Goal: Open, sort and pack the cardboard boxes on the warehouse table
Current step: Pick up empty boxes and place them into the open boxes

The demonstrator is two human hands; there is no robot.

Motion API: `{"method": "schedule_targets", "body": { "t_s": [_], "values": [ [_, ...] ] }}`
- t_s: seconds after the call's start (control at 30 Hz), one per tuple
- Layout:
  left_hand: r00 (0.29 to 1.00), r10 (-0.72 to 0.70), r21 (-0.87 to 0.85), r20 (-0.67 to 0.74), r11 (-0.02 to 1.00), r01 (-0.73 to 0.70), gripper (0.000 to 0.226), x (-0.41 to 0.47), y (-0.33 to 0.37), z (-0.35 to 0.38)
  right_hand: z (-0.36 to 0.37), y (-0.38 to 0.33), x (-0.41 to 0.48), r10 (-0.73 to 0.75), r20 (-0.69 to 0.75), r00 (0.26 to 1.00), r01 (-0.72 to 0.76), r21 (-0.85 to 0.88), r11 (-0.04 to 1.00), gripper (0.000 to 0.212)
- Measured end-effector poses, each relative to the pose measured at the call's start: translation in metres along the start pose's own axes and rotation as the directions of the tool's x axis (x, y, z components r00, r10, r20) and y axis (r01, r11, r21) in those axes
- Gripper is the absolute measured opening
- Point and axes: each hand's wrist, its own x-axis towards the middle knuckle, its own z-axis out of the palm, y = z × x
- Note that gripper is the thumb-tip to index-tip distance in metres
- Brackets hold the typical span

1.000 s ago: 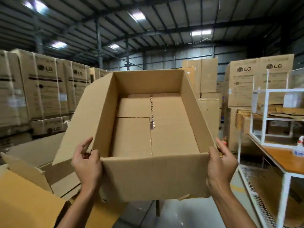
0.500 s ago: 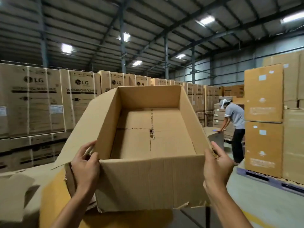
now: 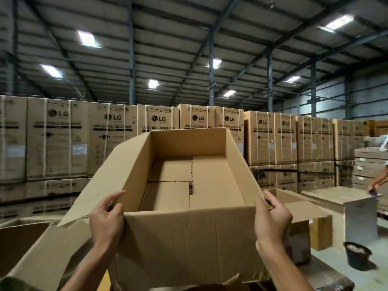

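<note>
I hold an open, empty cardboard box up in front of me, its mouth tilted toward me. Its inside shows only the stapled bottom flaps. My left hand grips the near left corner, thumb over the rim beside the spread left flap. At the near right corner my right hand grips the rim, fingers curled around the edge. Both forearms reach up from below.
A row of tall LG washing machine cartons on pallets runs across the back. Another open carton sits low on the right, and a large brown box low on the left. A black bucket stands on the floor. A person's arm shows at the right edge.
My view has swung further left while I carry the box: the person and the stacked cartons on the right slid out, and the carton wall now fills the background. My grip has not changed.
</note>
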Motion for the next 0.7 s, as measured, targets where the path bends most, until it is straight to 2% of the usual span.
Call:
{"method": "schedule_targets", "body": {
  "t_s": [0.1, 0.3, 0.47, 0.6, 0.7],
  "values": [
    [1.000, -0.020, 0.033, 0.017, 0.999, 0.020, 0.037, 0.032, -0.023, 0.004, 0.035, 0.015, 0.019, 0.013, 0.056, 0.998, -0.013, 0.003, 1.000, 0.046],
    [0.995, -0.087, 0.120, -0.040, 0.989, 0.091, 0.036, 0.089, -0.079, 0.019, 0.116, 0.069, 0.067, 0.070, 0.174, 0.982, -0.066, -0.031, 0.997, 0.046],
    [0.987, -0.157, 0.278, -0.040, 0.947, 0.162, 0.030, 0.091, -0.133, 0.033, 0.152, 0.152, 0.077, 0.190, 0.176, 0.966, -0.141, -0.258, 0.956, 0.040],
    [0.958, -0.284, 0.421, 0.048, 0.875, 0.238, 0.026, 0.076, -0.175, 0.041, 0.152, 0.212, 0.078, 0.358, 0.189, 0.915, -0.246, -0.442, 0.863, 0.023],
    [0.934, -0.353, 0.495, 0.048, 0.821, 0.285, 0.022, 0.057, -0.188, 0.045, 0.147, 0.231, 0.076, 0.407, 0.249, 0.879, -0.209, -0.566, 0.798, 0.014]
  ]
}}
